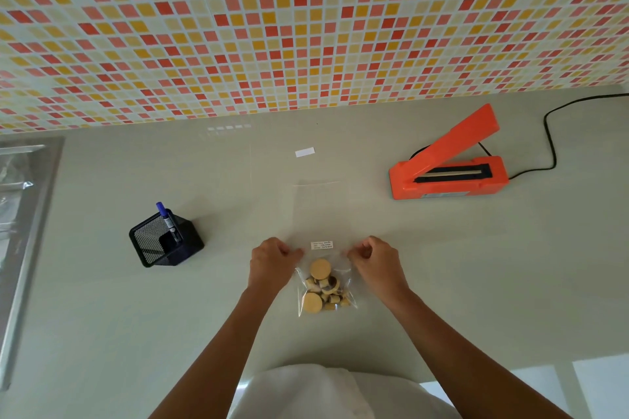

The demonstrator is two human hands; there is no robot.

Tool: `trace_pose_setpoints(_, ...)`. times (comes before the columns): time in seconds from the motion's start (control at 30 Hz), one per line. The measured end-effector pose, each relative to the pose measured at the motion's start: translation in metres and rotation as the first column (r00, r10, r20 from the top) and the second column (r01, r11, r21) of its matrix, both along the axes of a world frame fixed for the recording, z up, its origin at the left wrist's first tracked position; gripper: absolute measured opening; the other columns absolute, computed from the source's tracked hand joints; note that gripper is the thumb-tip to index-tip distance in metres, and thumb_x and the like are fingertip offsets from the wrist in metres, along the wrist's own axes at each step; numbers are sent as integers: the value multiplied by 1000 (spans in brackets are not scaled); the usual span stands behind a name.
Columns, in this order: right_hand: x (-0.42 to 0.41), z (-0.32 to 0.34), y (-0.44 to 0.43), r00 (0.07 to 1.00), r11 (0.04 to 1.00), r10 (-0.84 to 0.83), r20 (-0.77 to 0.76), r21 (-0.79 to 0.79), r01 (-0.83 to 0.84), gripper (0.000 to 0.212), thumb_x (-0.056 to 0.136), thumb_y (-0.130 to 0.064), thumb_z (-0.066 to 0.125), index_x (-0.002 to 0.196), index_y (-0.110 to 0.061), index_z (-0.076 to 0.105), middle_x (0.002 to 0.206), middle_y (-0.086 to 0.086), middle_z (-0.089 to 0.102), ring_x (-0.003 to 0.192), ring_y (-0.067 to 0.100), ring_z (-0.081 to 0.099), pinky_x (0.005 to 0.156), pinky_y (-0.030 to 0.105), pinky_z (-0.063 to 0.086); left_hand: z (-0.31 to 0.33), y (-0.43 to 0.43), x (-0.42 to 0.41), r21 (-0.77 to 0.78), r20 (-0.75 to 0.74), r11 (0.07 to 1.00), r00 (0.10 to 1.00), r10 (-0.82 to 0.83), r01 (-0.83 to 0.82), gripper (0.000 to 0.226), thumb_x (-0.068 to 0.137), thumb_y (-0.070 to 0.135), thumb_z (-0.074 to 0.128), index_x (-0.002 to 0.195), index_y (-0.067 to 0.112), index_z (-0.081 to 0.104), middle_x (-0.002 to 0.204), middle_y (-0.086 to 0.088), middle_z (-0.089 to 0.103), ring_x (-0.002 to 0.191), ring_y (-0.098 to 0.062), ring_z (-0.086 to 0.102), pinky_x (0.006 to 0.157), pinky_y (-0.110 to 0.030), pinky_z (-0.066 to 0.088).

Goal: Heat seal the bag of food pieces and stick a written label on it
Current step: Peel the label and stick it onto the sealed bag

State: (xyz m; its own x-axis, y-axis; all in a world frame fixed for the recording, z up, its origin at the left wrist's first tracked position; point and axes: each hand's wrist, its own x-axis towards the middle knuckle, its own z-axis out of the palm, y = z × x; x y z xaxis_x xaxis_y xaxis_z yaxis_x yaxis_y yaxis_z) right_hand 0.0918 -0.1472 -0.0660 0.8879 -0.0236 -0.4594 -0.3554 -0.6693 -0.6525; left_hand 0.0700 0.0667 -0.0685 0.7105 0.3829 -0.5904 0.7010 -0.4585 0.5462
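— What takes up most of the view?
— A pale counter (476, 282), with a tiled wall (306, 27) along its back edge. At the left edge a metal sink (23, 214) is cut off by the frame.
— And the sealer?
— The orange sealer (446, 160) sits toward the back right corner, lid raised. Its cord (549, 143) runs out of view at the right.
— Anything on the left half?
— A black mesh holder (163, 241) with a blue marker (168, 221) standing in it.
— Where's the bag?
— The clear bag (325, 286) lies near the middle of the front edge, with tan pieces (320, 269) bunched in its near end. Its far end is hard to trace, and I cannot tell whether it is sealed.
— The hands?
— The left hand (272, 260) pinches the bag's left side and the right hand (377, 258) its right side, fingers curled.
— A label?
— A white label (322, 245) lies on the film between the hands, its writing too small to read. A white strip (305, 152) lies nearer the back edge.
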Motion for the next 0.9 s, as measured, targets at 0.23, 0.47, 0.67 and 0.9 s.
trace_pose_setpoints(0.23,-19,-4,-1,992,994,80,-97,80,-72,2,84,-19,72,86,-18,73,80,-4,73,72,7,69,66,21,53,3,4,-17,-316,-57,948,998,9,-27,12,76,5,75,86,9,69,79,-12,75,67,-28,73,58,-35,57)
trace_pose_setpoints(0.47,7,-2,13,1000,987,6,-7,159,-4,5,83,-17,75,81,-15,71,73,-1,72,67,21,70,66,44,61,14,11,4,-286,118,957,990,83,-47,17,80,-3,71,88,11,67,85,-9,75,75,-27,73,51,-30,54)
trace_pose_setpoints(0.67,61,1,26,1000,981,-2,6,193,0,8,79,-22,74,78,-15,71,72,4,73,71,32,72,67,53,60,15,22,45,-274,181,959,976,124,-70,16,80,1,73,86,13,65,87,-14,74,77,-31,73,47,-25,50)
trace_pose_setpoints(0.9,105,1,47,998,981,-33,-49,188,42,20,78,-14,76,67,-26,64,73,8,71,75,33,73,74,54,60,11,29,81,-260,161,953,966,201,-155,17,74,3,75,87,11,69,80,-6,71,73,-25,68,65,-35,57)
